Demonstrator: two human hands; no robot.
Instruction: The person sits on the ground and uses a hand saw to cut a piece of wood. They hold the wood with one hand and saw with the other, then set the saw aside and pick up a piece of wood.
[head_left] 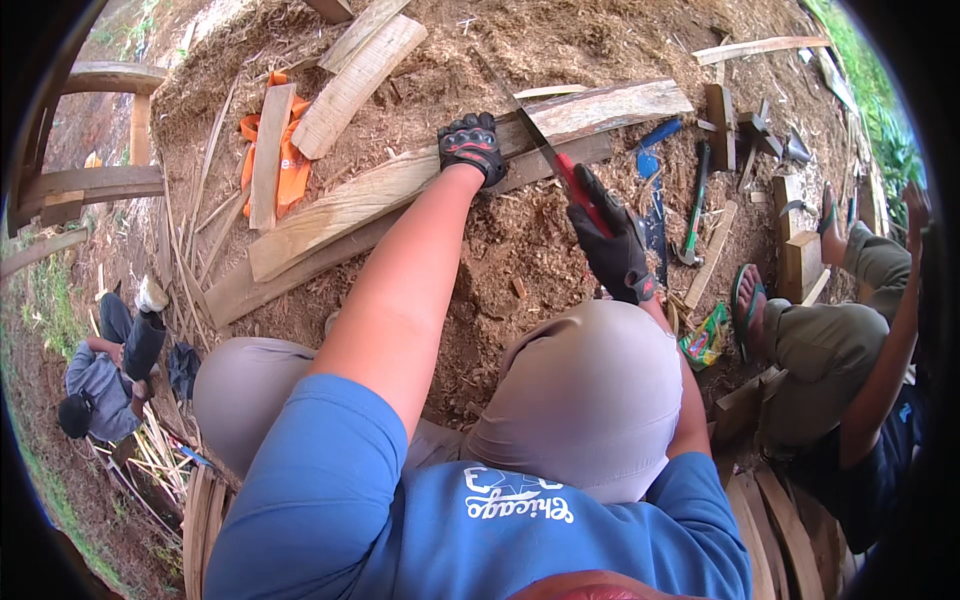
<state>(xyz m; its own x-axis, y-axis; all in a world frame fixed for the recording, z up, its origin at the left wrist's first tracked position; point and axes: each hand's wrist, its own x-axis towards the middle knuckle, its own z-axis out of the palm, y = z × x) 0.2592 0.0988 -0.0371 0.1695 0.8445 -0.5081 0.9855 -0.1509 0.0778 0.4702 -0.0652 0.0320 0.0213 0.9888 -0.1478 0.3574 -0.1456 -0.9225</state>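
Observation:
A long, pale wooden plank (350,210) lies slanting across the ground in front of me, on top of a darker board (270,285). My left hand (472,150), in a black glove with red trim, is closed over the plank near its middle and presses on it. In my right hand (612,235), also gloved, is the red and black handle of a handsaw (532,124). Its long, dark blade slants forward across the plank, just right of my left hand. Whether the teeth are sunk into the wood, I cannot tell.
A hammer (697,205) and a blue-handled tool (655,133) lie at right, near a shiny wrapper (706,338). Another person (830,350) sits close at my right; a second person (115,360) sits far left. Boards (362,85) and orange cloth (293,175) lie ahead on wood shavings.

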